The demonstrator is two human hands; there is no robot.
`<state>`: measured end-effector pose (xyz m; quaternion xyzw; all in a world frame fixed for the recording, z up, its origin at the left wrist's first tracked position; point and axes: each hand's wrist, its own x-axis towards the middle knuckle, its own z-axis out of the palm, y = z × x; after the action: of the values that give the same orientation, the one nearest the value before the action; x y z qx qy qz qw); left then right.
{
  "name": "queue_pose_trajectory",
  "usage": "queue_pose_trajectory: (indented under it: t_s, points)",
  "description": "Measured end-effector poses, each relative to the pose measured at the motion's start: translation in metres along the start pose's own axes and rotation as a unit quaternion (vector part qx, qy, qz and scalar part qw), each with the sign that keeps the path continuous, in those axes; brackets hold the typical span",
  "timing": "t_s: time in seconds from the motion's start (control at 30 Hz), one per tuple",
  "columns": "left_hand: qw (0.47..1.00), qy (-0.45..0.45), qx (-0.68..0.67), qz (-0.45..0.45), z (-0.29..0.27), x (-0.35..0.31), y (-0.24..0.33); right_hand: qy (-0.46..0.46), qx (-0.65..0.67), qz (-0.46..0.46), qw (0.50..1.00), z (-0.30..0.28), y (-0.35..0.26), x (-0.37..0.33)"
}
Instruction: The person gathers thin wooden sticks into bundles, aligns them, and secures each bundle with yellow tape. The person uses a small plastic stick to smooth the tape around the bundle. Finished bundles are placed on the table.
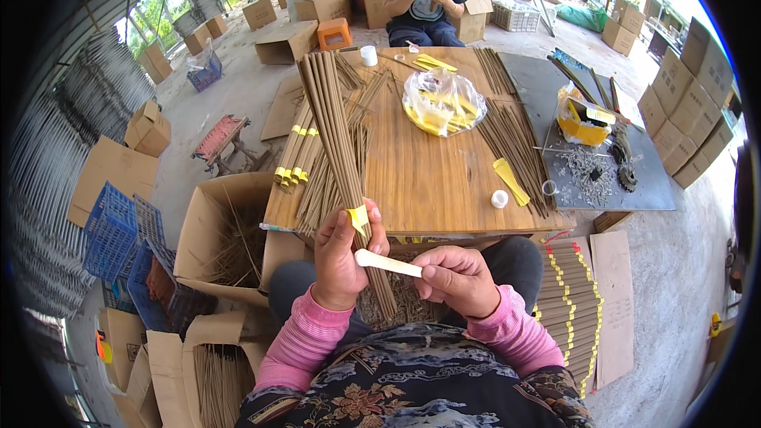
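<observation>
My left hand (337,261) is closed round a bundle of long brown incense sticks (331,127), which slants up over the table's near edge. A small yellow paper piece (358,219) sits against the bundle by the thumb. Between thumb and fingers, my right hand (460,281) pinches a pale flat strip (388,263) with a rounded end. That end reaches the sticks just below my left fingers; whether it is paper or a small spatula I cannot tell. Beyond the hands, banded stick bundles (300,143) lie on the table's left part.
The wooden table (420,190) bears a plastic bag of yellow paper labels (444,103), a loose yellow label (511,182), a small white container (499,199) and more sticks (507,139). Across it sits a person (424,0). Cardboard boxes (226,230) stand left; banded bundles (569,301) lie right.
</observation>
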<state>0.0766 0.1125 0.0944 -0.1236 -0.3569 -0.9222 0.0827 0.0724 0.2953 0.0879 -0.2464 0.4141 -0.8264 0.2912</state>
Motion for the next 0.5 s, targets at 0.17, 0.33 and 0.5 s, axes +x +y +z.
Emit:
queue_pose_trajectory:
  t_s: [0.17, 0.33, 0.5]
  points:
    - [0.998, -0.059, -0.030, -0.020, 0.004, 0.003, 0.004, 0.064, -0.022, -0.078, 0.995, -0.006, 0.008, 0.005]
    - [0.998, -0.024, -0.045, -0.026, 0.002, 0.002, 0.003, 0.114, -0.180, -0.110, 0.971, 0.002, 0.012, 0.008]
    - [0.998, -0.013, -0.056, -0.031, -0.003, 0.000, 0.000, 0.109, -0.306, -0.183, 0.928, 0.002, 0.015, 0.010]
